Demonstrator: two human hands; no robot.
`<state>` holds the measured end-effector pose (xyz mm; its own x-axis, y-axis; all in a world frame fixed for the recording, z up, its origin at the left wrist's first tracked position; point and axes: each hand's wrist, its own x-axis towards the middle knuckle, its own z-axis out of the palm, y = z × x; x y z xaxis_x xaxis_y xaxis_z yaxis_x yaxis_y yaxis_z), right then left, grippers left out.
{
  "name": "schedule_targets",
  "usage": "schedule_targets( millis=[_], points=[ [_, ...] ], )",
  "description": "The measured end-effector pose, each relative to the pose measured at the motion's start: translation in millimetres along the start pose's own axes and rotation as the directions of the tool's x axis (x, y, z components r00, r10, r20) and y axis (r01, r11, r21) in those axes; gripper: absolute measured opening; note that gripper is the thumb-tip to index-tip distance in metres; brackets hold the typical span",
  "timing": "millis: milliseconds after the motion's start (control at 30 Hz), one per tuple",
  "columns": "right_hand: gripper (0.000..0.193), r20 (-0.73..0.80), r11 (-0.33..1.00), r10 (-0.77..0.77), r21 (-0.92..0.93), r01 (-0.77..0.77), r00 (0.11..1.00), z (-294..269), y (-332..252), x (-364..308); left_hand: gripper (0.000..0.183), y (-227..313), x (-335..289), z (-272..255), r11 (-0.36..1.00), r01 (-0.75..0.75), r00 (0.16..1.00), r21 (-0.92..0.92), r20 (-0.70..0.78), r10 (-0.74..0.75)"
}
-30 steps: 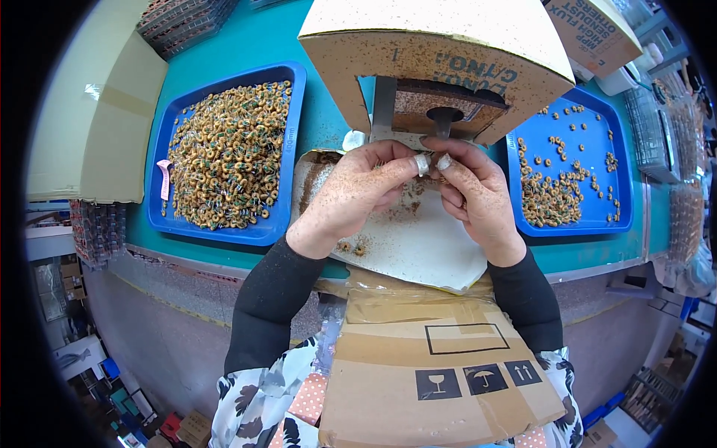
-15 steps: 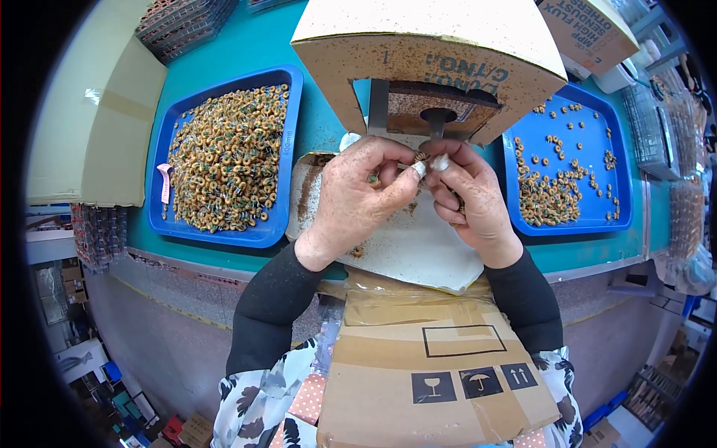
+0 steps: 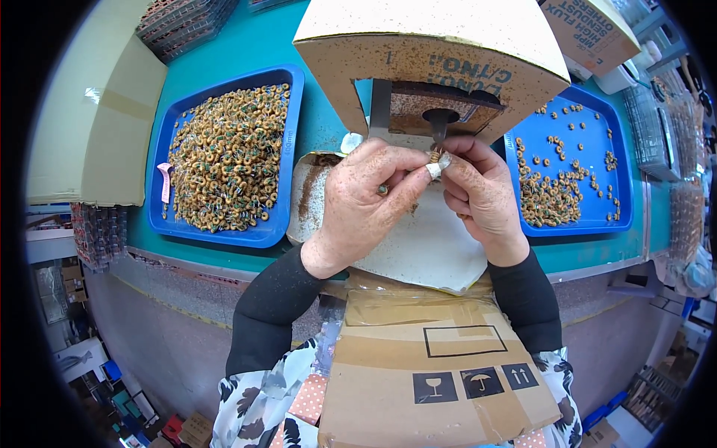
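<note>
Between the taped fingertips of my left hand and my right hand is a small wire-wound ring coil. Both hands are closed in a pinch at it. It sits just below a dark round fitting with a metal tip, inside the opening of a cardboard box hood. Another green-and-tan coil peeks out of my left palm. What the curled fingers of my right hand cover is hidden. White tape wraps the pinching fingertips, and brown dust speckles both hands.
A blue tray at left is heaped with coils; another blue tray at right holds fewer. Dusty white card lies under my hands on the green table. A taped cardboard box stands against my body.
Both hands have shifted slightly right, bringing the pinched coil nearer the metal tip. My left hand has turned a little. The trays have stayed where they were.
</note>
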<state>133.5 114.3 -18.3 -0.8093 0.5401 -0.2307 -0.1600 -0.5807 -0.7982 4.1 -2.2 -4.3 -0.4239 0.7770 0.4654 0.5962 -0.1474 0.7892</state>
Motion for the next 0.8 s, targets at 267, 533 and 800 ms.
schedule_targets(
  millis=[267, 533, 800],
  points=[
    [0.016, 0.06, 0.991, 0.06, 0.113, -0.066, 0.996, -3.7, -2.9, 1.3, 0.012, 6.7, 2.3, 3.0, 0.999, -0.039, 0.999, 0.014, -0.032, 0.04],
    [0.018, 0.021, 0.991, 0.066, 0.115, -0.068, 0.998, -1.3, -4.2, 1.6, 0.011, 5.8, 5.0, 5.0, 0.995, -0.09, 0.995, 0.031, -0.049, 0.092],
    [0.019, 0.029, 0.984, 0.05, 0.171, -0.054, 0.998, -0.5, -3.0, 2.2, 0.008, 8.1, 11.2, 2.2, 0.999, -0.042, 0.999, 0.016, -0.024, 0.042]
  ],
)
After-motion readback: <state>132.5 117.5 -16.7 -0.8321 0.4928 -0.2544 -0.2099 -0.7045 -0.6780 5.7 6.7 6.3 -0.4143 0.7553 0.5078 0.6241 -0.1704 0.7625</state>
